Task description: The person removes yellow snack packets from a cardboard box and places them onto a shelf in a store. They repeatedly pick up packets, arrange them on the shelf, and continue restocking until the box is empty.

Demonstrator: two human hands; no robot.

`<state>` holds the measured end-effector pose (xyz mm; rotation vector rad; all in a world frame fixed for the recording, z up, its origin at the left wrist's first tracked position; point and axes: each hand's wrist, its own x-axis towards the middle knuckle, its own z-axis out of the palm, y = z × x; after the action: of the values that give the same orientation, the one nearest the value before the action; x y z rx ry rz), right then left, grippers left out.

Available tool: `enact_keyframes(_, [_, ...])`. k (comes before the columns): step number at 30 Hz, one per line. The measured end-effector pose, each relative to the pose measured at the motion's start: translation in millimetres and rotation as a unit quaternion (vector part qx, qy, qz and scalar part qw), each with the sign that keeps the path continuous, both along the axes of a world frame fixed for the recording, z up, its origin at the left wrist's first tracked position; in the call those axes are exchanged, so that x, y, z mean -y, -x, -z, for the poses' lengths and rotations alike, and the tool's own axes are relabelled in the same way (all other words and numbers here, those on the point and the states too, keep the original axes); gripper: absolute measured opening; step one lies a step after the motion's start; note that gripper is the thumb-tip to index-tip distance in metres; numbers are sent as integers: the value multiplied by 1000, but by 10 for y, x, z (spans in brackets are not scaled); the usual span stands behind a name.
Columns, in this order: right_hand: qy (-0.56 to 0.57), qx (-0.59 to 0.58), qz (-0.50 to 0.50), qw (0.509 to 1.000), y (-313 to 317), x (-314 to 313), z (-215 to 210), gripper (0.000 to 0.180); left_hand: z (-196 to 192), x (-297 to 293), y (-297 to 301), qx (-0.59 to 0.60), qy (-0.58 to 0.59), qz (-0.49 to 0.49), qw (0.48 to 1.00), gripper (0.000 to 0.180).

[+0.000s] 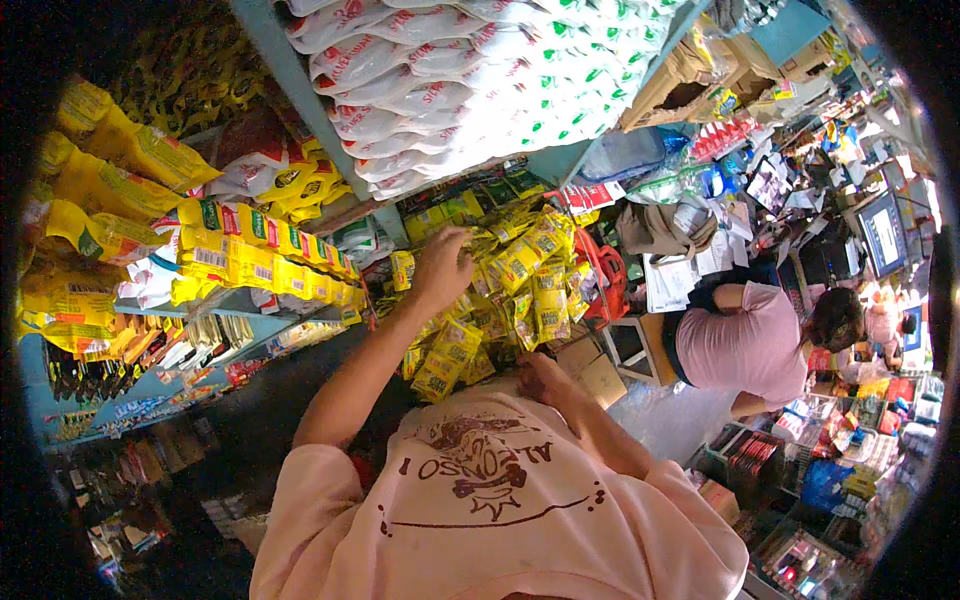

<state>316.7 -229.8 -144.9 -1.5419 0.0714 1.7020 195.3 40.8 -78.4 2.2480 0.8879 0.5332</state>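
While the left hand grips them, yellow sachet strips hang below its fingers.

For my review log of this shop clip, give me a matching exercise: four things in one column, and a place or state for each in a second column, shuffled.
Things:
1. left hand
2. right hand
3. white sacks
4. person in the pink top

Places or states:
A. stacked on the upper shelf
B. bent over at the right, by the cluttered counter
C. raised, fingers on the hanging yellow sachets
D. low, at the bottom of the sachet strips

Pairs: 1-C, 2-D, 3-A, 4-B
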Motion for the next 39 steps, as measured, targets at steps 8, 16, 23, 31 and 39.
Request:
enact_keyframes(8, [-99,253,-225,936,-562,111,-195,25,-147,357,684,-59,93,-21,994,38])
enact_keyframes(16, [-37,528,-92,843,-958,-1051,247,51,-137,191,-107,-48,61,-11,997,36])
enact_keyframes(23, [29,514,-45,856,-585,-1532,162,76,100,264,-228,-55,140,-32,988,30])
enact_keyframes(31, [-106,117,207,965,-472,-1462,-43,54,280,337,144,42,221,-60,973,37])
enact_keyframes(39, [-218,156,-73,961,-93,-779,-1289,57,-918,954,429,150,376,-55,913,66])
